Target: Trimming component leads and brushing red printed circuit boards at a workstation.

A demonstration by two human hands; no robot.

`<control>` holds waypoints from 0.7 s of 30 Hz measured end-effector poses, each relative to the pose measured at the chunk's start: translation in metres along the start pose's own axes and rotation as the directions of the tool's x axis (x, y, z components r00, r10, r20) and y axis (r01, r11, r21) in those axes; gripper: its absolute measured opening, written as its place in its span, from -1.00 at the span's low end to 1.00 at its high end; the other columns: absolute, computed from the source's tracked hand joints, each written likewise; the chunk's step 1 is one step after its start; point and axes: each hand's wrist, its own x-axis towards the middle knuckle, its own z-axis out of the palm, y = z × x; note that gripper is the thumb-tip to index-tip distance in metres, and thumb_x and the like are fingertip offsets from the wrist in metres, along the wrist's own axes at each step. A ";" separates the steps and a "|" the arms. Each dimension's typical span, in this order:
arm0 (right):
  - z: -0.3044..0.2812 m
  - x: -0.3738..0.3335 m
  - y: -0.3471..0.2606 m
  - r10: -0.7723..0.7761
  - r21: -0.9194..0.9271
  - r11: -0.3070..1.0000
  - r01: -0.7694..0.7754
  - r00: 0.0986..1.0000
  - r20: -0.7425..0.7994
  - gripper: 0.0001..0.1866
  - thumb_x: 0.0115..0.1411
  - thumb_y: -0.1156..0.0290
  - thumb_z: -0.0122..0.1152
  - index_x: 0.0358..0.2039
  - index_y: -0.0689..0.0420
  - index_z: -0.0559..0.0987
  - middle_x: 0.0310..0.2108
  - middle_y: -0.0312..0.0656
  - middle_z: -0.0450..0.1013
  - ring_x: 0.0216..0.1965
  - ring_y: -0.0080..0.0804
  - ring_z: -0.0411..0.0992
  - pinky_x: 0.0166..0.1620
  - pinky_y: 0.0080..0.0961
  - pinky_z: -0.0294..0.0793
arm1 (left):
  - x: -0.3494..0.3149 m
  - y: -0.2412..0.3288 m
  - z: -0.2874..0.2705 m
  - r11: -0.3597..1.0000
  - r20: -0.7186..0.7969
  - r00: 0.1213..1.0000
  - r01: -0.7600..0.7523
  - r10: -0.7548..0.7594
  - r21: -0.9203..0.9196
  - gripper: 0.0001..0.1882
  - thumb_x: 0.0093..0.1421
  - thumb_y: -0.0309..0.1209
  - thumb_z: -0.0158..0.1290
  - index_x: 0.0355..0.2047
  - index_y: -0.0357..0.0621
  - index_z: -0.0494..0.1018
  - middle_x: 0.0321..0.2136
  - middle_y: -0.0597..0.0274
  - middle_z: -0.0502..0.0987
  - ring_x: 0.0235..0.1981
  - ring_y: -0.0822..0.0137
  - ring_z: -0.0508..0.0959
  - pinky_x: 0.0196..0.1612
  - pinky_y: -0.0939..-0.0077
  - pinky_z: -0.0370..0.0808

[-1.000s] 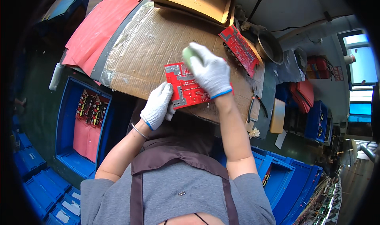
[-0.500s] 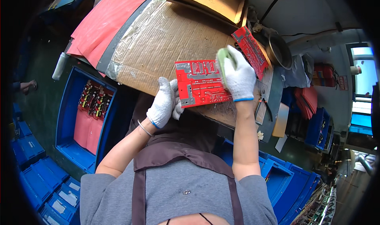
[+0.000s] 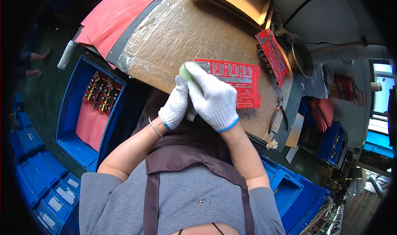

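A red circuit board lies over the cardboard-covered bench, its soldered side up. My left hand, in a white glove, is closed at the board's near-left edge; the right hand partly hides that grip. My right hand, gloved too, holds a pale green pad by the board's left end, close to the left thumb. The pad is mostly covered by fingers. Farther right, a second red circuit board leans tilted, with dark components on its underside.
Wire cutters lie at the bench's right, near a metal bowl. Pink sheets cover the far left. A cardboard tray stands at the back. Left of me, a blue crate holds populated boards; more blue crates stand beyond.
My right hand has swept the green pad leftward from the board's right part to its left end, uncovering the right part. My left hand stays at the left edge.
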 end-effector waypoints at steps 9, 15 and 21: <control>-0.018 0.012 0.065 0.158 0.121 0.984 -0.128 0.945 -0.287 -0.59 0.29 0.50 0.26 0.16 0.16 0.64 -0.01 0.04 0.67 0.05 -0.21 0.66 0.15 -0.35 0.61 | -0.015 0.029 0.010 0.994 0.089 0.996 0.009 -0.019 0.107 -0.59 0.49 -0.22 0.02 0.17 -0.26 0.32 -0.39 0.21 0.51 -0.50 0.47 0.55 -0.47 0.60 0.59; 0.005 0.069 0.047 0.021 -0.022 0.999 -0.030 0.944 -0.329 -0.61 0.31 0.30 0.28 0.14 -0.04 0.65 -0.13 0.05 0.67 -0.12 0.01 0.68 -0.04 -0.23 0.66 | -0.010 0.023 0.006 0.991 0.164 0.985 0.027 -0.048 0.130 -0.53 0.49 -0.25 0.03 0.26 -0.27 0.27 -0.29 0.17 0.53 -0.47 0.46 0.56 -0.44 0.56 0.64; 0.012 0.032 0.031 0.019 0.049 0.999 -0.003 0.941 -0.338 -0.59 0.27 0.40 0.33 0.15 0.04 0.66 -0.03 0.03 0.66 0.00 -0.12 0.68 0.09 -0.31 0.63 | -0.011 0.029 0.003 0.993 0.140 0.989 0.025 -0.040 0.112 -0.54 0.47 -0.29 0.05 0.25 -0.28 0.28 -0.30 0.18 0.53 -0.47 0.47 0.57 -0.45 0.56 0.64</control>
